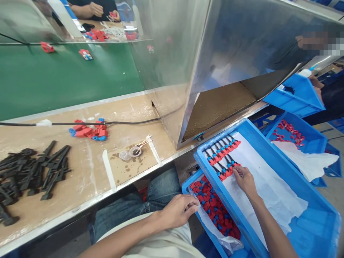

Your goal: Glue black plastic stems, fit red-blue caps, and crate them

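Note:
My right hand (pixel 245 181) reaches into a blue tray (pixel 279 157) lined with white paper (pixel 258 172). Its thumb and fingers pinch the red end of a red-and-blue part with a black stem (pixel 233 163), last in the second row. Beside it, more such parts (pixel 223 149) lie in two neat rows on the paper. My left hand (pixel 178 211) hovers over my lap, near the edge of a lower blue bin, with fingers curled together and nothing visible in them. Loose red-and-blue pieces (pixel 211 204) fill that bin.
On the bench at left lie black stems (pixel 34 168), a red-and-blue pile (pixel 90 129), small cups (pixel 134 151) with swabs, and a black cable (pixel 129 122). A metal housing (pixel 177 71) spans a green belt (pixel 67 79). Co-workers' hands (pixel 96 9) show opposite; blue bins (pixel 303 122) stand right.

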The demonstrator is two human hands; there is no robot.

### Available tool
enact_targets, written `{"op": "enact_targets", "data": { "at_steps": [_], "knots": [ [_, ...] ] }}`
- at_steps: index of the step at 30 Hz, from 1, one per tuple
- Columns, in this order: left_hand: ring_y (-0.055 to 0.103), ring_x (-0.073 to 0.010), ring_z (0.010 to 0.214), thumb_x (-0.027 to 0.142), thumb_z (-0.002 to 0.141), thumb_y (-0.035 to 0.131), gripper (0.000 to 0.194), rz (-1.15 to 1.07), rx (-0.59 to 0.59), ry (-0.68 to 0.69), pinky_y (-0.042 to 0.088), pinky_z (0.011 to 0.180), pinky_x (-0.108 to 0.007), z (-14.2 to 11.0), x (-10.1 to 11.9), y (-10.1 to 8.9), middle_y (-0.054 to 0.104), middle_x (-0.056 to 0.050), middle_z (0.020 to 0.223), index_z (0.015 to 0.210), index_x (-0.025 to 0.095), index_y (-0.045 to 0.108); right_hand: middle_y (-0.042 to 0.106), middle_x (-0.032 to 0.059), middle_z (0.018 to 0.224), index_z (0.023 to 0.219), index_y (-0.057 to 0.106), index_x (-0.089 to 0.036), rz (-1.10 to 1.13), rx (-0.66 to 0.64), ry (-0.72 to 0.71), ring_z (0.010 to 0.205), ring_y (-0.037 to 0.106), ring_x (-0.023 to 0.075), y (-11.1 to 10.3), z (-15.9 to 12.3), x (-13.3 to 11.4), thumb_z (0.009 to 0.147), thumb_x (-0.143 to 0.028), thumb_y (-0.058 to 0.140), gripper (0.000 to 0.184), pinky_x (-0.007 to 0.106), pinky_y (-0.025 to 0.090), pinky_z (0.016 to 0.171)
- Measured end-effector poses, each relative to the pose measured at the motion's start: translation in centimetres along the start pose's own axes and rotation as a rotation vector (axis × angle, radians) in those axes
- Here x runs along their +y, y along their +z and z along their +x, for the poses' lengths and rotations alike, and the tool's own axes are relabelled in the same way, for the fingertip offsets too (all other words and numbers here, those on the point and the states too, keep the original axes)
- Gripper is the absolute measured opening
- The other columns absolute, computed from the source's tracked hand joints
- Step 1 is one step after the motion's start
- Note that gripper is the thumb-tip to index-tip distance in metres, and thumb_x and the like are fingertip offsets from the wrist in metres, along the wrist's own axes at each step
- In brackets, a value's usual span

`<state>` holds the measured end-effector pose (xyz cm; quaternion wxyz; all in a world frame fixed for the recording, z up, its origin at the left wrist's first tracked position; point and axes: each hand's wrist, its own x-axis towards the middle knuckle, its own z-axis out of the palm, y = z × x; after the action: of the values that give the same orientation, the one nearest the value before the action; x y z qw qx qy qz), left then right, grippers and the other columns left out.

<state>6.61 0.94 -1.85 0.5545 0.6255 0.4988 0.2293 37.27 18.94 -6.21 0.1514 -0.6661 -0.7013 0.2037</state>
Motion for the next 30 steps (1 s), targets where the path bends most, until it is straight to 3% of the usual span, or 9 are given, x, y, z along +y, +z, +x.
{"op": "enact_targets", "data": {
  "at_steps": [6, 10, 15, 20, 23, 26, 30],
  "knots": [
    [0.063, -0.0168, 0.077, 0.034, 0.096, 0.046, 0.029, 0.004, -0.001, 0.005, 0.043, 0.070, -0.025, -0.1, -0.2, 0.2, 0.074, -0.005, 0.091, 0.096, 0.019, 0.071, 0.070, 0.0070, 0.079, 0.097, 0.073, -0.021, 0.013, 0.089, 0.105, 0.065, 0.062, 0.0216, -1.4, 0.6, -0.1, 0.080, -0.063, 0.047, 0.052, 0.036, 0.048, 0.068],
    [0.063, -0.0172, 0.078, 0.036, 0.097, 0.045, 0.031, -0.002, 0.006, 0.002, 0.043, 0.070, -0.025, -0.7, 0.1, -0.2, 0.074, -0.005, 0.092, 0.098, 0.018, 0.071, 0.067, 0.0073, 0.066, 0.088, 0.072, -0.017, 0.021, 0.141, 0.175, 0.058, 0.061, 0.0231, -3.1, 1.1, -1.3, 0.076, -0.067, 0.047, 0.057, 0.034, 0.043, 0.058],
    [0.064, -0.0171, 0.080, 0.037, 0.096, 0.047, 0.031, -0.057, 0.050, -0.002, 0.044, 0.071, -0.025, -2.2, 0.3, -1.3, 0.074, -0.005, 0.092, 0.099, 0.018, 0.071, 0.060, 0.0025, 0.057, 0.085, 0.071, -0.017, 0.091, 0.129, 0.088, 0.054, 0.056, 0.0196, -4.2, -2.0, -6.8, 0.079, -0.070, 0.048, 0.058, 0.030, 0.040, 0.053],
    [0.063, -0.0165, 0.077, 0.036, 0.094, 0.048, 0.030, -0.108, 0.132, -0.023, 0.044, 0.070, -0.024, -3.7, 0.0, -2.2, 0.073, -0.004, 0.087, 0.098, 0.016, 0.071, 0.053, -0.0018, 0.051, 0.077, 0.071, -0.020, 0.146, 0.017, -0.111, 0.049, 0.046, 0.0143, -2.8, -7.5, -14.1, 0.086, -0.068, 0.051, 0.053, 0.027, 0.035, 0.050],
    [0.063, -0.0175, 0.079, 0.037, 0.093, 0.050, 0.032, -0.122, 0.163, -0.039, 0.045, 0.073, -0.026, -4.8, -0.3, -2.6, 0.074, -0.005, 0.088, 0.101, 0.015, 0.071, 0.050, -0.0024, 0.049, 0.073, 0.070, -0.020, 0.117, 0.000, -0.247, 0.047, 0.042, 0.0133, -1.9, -9.2, -16.7, 0.089, -0.067, 0.049, 0.054, 0.027, 0.034, 0.051],
    [0.064, -0.0189, 0.080, 0.039, 0.092, 0.050, 0.034, -0.134, 0.183, -0.086, 0.046, 0.074, -0.027, -5.9, -0.9, -3.1, 0.074, -0.006, 0.090, 0.103, 0.015, 0.071, 0.048, -0.0025, 0.049, 0.072, 0.069, -0.020, 0.099, -0.024, -0.235, 0.047, 0.043, 0.0133, -1.8, -9.5, -17.1, 0.089, -0.069, 0.047, 0.056, 0.027, 0.035, 0.051],
    [0.064, -0.0199, 0.083, 0.044, 0.092, 0.049, 0.039, -0.149, 0.209, -0.131, 0.046, 0.074, -0.028, -6.6, -2.0, -3.2, 0.074, -0.007, 0.092, 0.104, 0.015, 0.071, 0.049, -0.0016, 0.048, 0.072, 0.069, -0.020, 0.004, 0.040, -0.089, 0.048, 0.047, 0.0151, -3.6, -7.0, -14.1, 0.086, -0.074, 0.044, 0.061, 0.026, 0.035, 0.049]
  ]
}}
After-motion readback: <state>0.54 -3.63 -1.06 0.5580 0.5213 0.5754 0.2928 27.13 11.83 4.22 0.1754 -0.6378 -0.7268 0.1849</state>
